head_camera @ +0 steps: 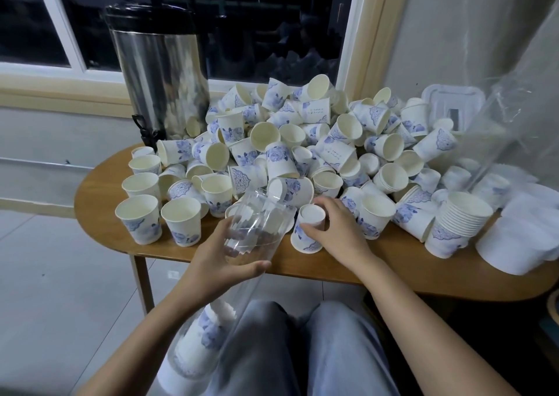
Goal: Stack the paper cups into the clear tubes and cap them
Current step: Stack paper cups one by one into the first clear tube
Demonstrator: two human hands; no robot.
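A big heap of white paper cups with blue flower prints (302, 141) covers the oval wooden table (99, 211). My left hand (217, 259) grips a clear tube (257, 226) near its open top end. The tube slants down toward my lap, and several stacked cups (199, 341) sit in its lower part. My right hand (338, 229) holds an upside-down cup (308, 229) that stands on the table just right of the tube's mouth.
A steel drinks urn with a black lid (163, 78) stands at the back left by the window. A nested cup stack (456, 223) and white lids (520, 235) lie at the right, with clear plastic wrap (508, 108) above them. Upright single cups (181, 220) stand at front left.
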